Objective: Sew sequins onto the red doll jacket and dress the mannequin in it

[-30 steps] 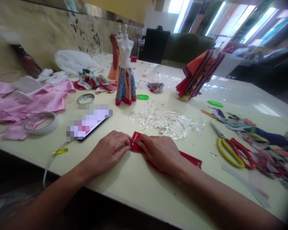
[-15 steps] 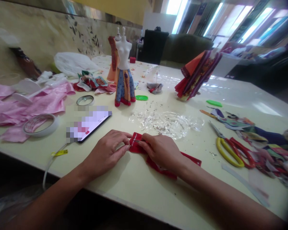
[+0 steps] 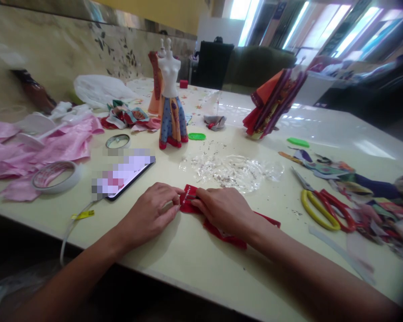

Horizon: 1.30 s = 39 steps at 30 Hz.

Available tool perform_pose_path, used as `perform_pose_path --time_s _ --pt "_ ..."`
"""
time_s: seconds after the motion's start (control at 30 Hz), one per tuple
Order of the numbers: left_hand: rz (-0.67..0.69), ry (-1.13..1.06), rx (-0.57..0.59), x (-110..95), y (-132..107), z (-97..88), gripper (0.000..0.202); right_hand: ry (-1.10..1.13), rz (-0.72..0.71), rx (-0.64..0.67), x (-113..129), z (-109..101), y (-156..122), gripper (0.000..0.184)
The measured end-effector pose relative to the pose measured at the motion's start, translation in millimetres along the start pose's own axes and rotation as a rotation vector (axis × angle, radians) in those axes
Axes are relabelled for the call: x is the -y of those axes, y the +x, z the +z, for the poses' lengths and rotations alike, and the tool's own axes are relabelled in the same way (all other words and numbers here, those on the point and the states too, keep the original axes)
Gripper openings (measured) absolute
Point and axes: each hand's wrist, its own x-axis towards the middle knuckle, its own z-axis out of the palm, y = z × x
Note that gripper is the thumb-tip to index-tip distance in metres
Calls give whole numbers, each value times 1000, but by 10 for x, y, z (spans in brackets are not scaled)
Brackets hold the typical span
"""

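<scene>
A small piece of red cloth (image 3: 190,207) lies on the table in front of me, with a short row of tiny pale stones near its left end. My left hand (image 3: 149,213) pinches the left edge of this cloth between thumb and fingers. From the right, my right hand (image 3: 223,209) is closed around thin tweezers (image 3: 191,197), their tips down at the row of stones. The hand and wrist cover part of the cloth, which shows again on the right side. Just beyond lies a clear plastic sheet (image 3: 237,173) scattered with small stones.
Scissors (image 3: 322,206) and fabric scraps (image 3: 372,197) lie right. On the left are a phone (image 3: 129,176) with a cable, tape rolls (image 3: 56,178) and pink satin (image 3: 69,143). Dressed mannequins (image 3: 170,103) stand behind, alongside green trays (image 3: 197,136) and a draped red garment (image 3: 272,105).
The view has shifted slightly. Both hands stay at the red cloth, and the tweezers remain over the row of stones with only a tiny movement.
</scene>
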Motion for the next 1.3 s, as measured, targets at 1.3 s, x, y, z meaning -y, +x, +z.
perform_pose_path --time_s 1.3 --pt "39 107 164 32 25 29 8 -120 -120 10 -40 21 29 37"
